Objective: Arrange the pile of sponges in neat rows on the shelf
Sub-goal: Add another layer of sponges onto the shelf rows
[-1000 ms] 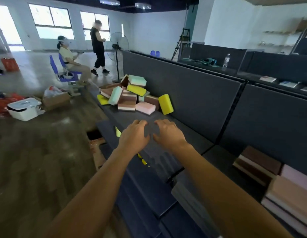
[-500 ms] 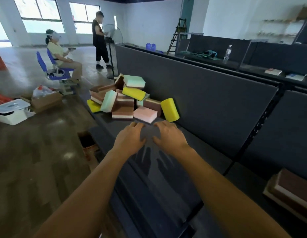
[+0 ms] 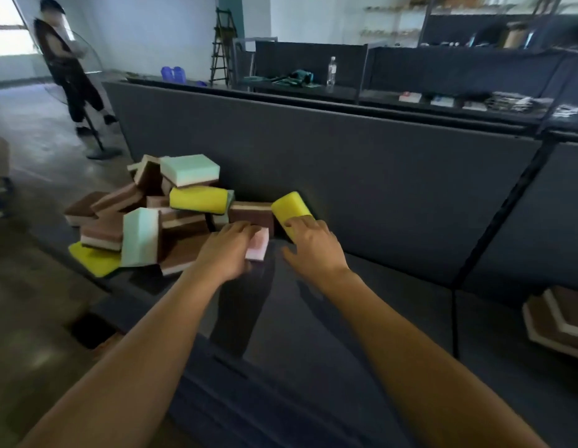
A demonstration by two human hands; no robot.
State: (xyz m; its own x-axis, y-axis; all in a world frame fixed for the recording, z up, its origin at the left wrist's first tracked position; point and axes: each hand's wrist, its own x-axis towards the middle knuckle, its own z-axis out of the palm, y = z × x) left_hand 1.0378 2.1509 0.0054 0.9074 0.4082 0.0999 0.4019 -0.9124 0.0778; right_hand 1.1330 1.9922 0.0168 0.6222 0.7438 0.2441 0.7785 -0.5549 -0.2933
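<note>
Obs., standing beside the shelf [image 3: 313,324].

- Pile of sponges [image 3: 158,218] sits at the left end of the shelf, against the dark back panel [image 3: 345,176]. It is loosely heaped: a mint-topped sponge [image 3: 189,169] on top, a yellow one [image 3: 198,198] lying across the middle, another mint one [image 3: 140,237] standing on edge.
- Left hand [image 3: 227,250] lies on the pink sponge [image 3: 258,248] at the near right foot of the pile, fingers bent over it. The thumb is hidden, so I cannot tell if the grip is closed.
- Right hand [image 3: 313,244]: fingers loosely extended, tips touching the near end of the tilted yellow sponge [image 3: 289,210] that leans on the panel; thumb spread apart, nothing held.
- A stack of brown sponges [image 3: 559,321] sits well apart on the right.

Risks, as I judge them:
- The pink sponge touches the brown sponge [image 3: 252,213] behind it. Dragging it out sideways could shift the pieces above it and slump the heap.
- A flat yellow sponge [image 3: 93,260] pokes past the front edge. Any jolt through the pile could tip it to the floor.
- A one-sided push on the tilted yellow sponge would likely topple it rather than lift it.
</note>
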